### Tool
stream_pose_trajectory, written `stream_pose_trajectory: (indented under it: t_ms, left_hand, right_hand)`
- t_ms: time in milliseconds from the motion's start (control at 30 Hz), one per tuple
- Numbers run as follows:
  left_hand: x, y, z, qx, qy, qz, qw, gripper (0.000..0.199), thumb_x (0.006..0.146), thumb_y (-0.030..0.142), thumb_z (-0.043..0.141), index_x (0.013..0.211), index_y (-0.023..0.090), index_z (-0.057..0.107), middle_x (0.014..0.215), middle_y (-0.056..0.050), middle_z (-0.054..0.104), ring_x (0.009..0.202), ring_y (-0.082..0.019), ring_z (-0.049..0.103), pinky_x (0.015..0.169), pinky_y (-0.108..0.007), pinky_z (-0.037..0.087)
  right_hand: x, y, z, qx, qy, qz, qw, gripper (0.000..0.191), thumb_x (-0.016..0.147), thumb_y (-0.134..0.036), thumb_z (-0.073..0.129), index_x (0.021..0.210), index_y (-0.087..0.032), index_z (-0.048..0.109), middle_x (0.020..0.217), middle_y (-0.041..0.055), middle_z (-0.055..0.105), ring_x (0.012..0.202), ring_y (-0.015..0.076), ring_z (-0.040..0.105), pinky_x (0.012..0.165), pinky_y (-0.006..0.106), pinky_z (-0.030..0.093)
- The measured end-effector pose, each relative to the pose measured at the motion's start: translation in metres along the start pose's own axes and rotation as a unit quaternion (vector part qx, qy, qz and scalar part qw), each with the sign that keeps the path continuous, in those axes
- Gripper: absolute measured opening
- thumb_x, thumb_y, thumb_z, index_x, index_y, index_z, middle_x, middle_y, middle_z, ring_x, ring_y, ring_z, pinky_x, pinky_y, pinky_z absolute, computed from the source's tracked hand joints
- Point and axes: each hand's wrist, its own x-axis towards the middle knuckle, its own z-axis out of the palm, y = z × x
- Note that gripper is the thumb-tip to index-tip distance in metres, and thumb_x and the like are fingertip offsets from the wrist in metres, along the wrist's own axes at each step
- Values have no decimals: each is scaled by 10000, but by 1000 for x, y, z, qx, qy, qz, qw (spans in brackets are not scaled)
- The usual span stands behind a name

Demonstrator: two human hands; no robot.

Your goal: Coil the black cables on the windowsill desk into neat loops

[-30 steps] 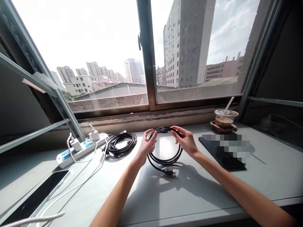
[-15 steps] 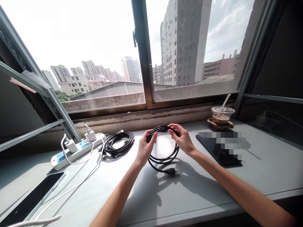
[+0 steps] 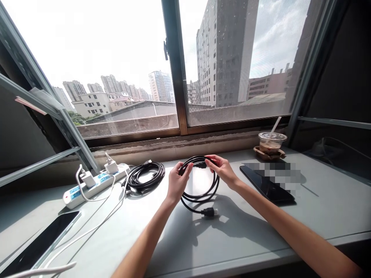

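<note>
A black cable (image 3: pixel 199 200) is wound in a loose coil above the grey desk (image 3: pixel 232 251) in the middle of the view. My left hand (image 3: pixel 177 181) is closed on the coil's upper left side, thumb on top. On the upper right side, my right hand (image 3: pixel 222 170) pinches the same coil between thumb and fingers. One black plug (image 3: pixel 209 212) hangs from the cable below the coil, its bright tip pointing right. A second black connector (image 3: pixel 199 165) shows inside the top of the loop, between my hands.
A second coiled black cable (image 3: pixel 147 175) lies on the left, beside a white power strip (image 3: pixel 98 185) with chargers. A phone (image 3: pixel 43 241) is at the lower left. On the right are a black tablet-like device (image 3: pixel 265 185) and an iced drink (image 3: pixel 271 143) against the window side.
The second connector now shows more clearly inside the top of the loop. The coil's top and my fingers have shifted slightly; both hands still hold the cable.
</note>
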Motion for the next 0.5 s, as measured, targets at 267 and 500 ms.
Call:
stream_pose_trajectory:
  t_ms: [267,500]
  left_hand:
    - [2,3,-1,-78,-20,-112,990,499,689,594,621,543,172,398,428,78,293,362,-28,214,374,-202,136]
    - [-1,12,-2,-130,-56,-163,976,577,681,572,641,520,196,234,421,98,185,370,-17,146,381,-208,62]
  right_hand:
    - [2,2,0,40,-48,28,998,438,726,-494,631,1037,-185,628,669,-16,540,532,85,458,485,217,405]
    - [-4,0,2,-2,-41,-35,999,508,897,-531,316,1267,-233,497,987,87,600,809,177,592,541,253,511]
